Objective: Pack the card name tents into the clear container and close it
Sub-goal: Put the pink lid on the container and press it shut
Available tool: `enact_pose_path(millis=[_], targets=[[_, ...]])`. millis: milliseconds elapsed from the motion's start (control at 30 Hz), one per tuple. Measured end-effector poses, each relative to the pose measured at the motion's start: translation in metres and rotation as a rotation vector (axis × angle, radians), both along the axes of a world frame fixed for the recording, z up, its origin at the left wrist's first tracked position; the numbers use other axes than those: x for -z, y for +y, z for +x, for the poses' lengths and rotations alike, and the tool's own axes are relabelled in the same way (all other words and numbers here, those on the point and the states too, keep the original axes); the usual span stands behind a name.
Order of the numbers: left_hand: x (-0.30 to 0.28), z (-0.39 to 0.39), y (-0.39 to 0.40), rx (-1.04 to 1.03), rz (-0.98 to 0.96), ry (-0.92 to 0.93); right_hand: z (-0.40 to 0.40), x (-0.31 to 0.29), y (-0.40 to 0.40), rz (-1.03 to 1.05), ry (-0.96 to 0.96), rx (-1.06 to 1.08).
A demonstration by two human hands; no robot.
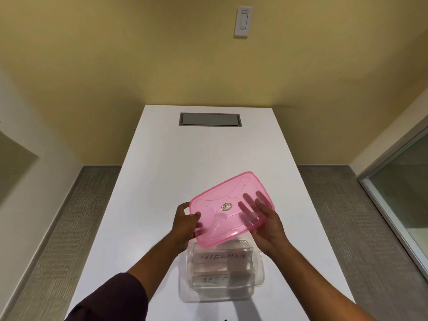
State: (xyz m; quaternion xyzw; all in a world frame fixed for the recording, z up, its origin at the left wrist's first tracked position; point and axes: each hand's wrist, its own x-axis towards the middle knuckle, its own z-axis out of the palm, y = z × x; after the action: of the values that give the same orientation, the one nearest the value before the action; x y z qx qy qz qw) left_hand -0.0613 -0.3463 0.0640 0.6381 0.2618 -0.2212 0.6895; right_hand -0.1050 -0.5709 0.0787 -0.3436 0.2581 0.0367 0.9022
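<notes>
1. Here, the clear rectangular plastic container [222,272] sits open on the near end of the long white table [162,181], right in front of the person
2. Inside it lie white folded card name tents; the farther one [223,257] carries handwritten letters reading roughly "SUPERMA", the nearer one [220,279] shows "BATM", the rest too faint to read
3. Above the container's far edge hangs a translucent pink rectangular lid [228,210] with rounded corners and a small oval sticker at its centre, tilted and held off the box
4. The left hand [185,222] grips the lid's left edge, thumb on top and fingers curled beneath
5. The right hand [266,224] supports the lid from below at its right side, fingers spread fairly straight and visible through the pink plastic
6. Farther along the tabletop a grey rectangular hatch [210,119] is set flush into the surface
7. On the yellow wall behind hangs a white wall switch [243,21]
</notes>
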Motion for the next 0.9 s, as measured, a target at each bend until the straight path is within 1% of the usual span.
enact_pose_path(millis=[67, 133, 233, 333, 400, 500, 567, 633, 733, 800, 900], targets=[[0.004, -0.002, 0.009, 0.028, 0.049, -0.055, -0.007, 0.005, -0.012, -0.008, 0.076, 0.0], [0.008, -0.008, 0.016, 0.067, 0.119, -0.114, -0.016, 0.011, -0.023, -0.079, 0.132, -0.037], [0.016, -0.021, 0.019, 0.098, 0.213, -0.18, -0.032, 0.021, -0.03, -0.35, 0.157, -0.158], [0.026, -0.043, 0.011, 0.131, 0.383, -0.26, -0.043, 0.036, -0.029, -0.658, 0.175, -0.196], [0.036, -0.061, 0.004, 0.124, 0.482, -0.319, -0.048, 0.045, -0.024, -0.819, 0.176, -0.221], [0.046, -0.082, -0.004, 0.052, 0.523, -0.309, -0.058, 0.057, -0.015, -1.015, 0.19, -0.223], [0.052, -0.091, -0.006, 0.052, 0.526, -0.302, -0.066, 0.064, -0.009, -1.145, 0.2, -0.205], [0.055, -0.097, -0.006, 0.074, 0.552, -0.311, -0.073, 0.072, -0.005, -1.212, 0.232, -0.186], [0.058, -0.103, -0.007, 0.158, 0.566, -0.313, -0.081, 0.081, 0.001, -1.183, 0.259, -0.188], [0.061, -0.107, -0.009, 0.212, 0.561, -0.265, -0.084, 0.085, 0.006, -1.142, 0.289, -0.22], [0.066, -0.105, -0.007, 0.229, 0.566, -0.198, -0.082, 0.093, 0.011, -1.183, 0.302, -0.284]])
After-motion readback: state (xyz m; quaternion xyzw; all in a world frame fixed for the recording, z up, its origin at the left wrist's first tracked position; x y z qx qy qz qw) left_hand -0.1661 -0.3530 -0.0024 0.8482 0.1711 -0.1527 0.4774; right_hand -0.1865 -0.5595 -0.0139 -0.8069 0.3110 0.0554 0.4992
